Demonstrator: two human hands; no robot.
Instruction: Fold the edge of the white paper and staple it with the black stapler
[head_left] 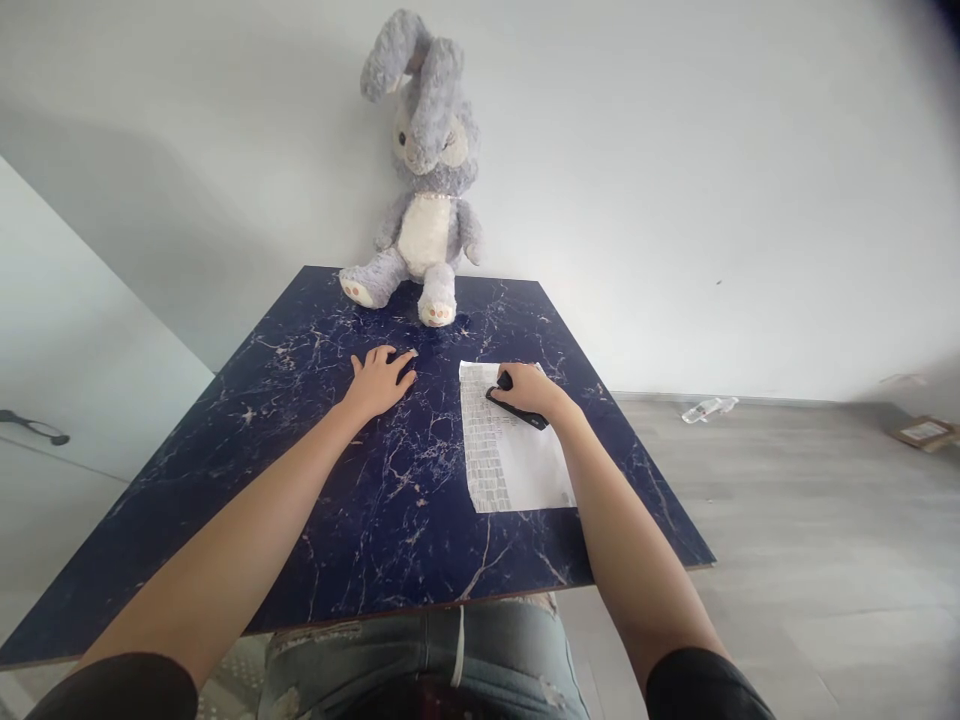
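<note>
My right hand (530,387) is closed around a small black stapler (521,411), which rests over the upper part of a paper sheet (536,470). Rows of grey print run down the sheet's left side, and its right portion looks mostly white. Part of the stapler is covered by my fingers. My left hand (376,382) lies palm down with fingers spread on the dark blue marbled table (405,540), to the left of the sheet and apart from it.
A grey plush rabbit (424,230) sits at the table's back edge against the white wall. On the floor to the right lie a clear plastic piece (709,408) and a brown cardboard box (924,432). A white panel with a black handle (34,427) stands at left.
</note>
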